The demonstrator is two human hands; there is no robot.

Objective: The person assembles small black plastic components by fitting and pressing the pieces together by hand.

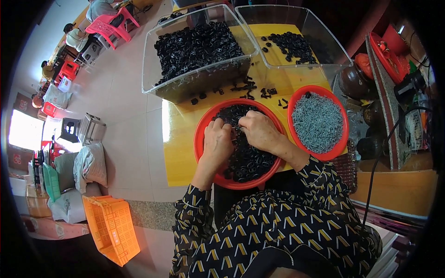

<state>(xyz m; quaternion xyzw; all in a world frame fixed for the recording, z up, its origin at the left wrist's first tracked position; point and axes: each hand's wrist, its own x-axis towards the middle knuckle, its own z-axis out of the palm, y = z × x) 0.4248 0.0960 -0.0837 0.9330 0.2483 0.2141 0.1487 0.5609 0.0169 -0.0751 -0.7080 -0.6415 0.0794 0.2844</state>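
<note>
Both hands are over a red basin [200, 134] of small black plastic parts [248, 162]. My left hand [219, 141] is closed, its fingers curled down above the parts. Close beside it, my right hand [260, 130] is also closed, with thumb and fingers pinched together. Whatever lies between the fingertips is too small or hidden to name. To the right of the basin, a shallow red bowl [294, 125] is filled with silvery screws [319, 121], a black part lying on top. Loose black pieces [248, 85] are scattered on the yellow table [178, 162] just beyond the basin.
Behind the basin, one clear plastic bin [150, 60] is heaped with black parts; a second clear bin [340, 51] holds fewer. Dark jars [357, 82] and a black cable [371, 185] are at right. At left are an orange crate [111, 229], sacks [90, 167], and seated people farther off.
</note>
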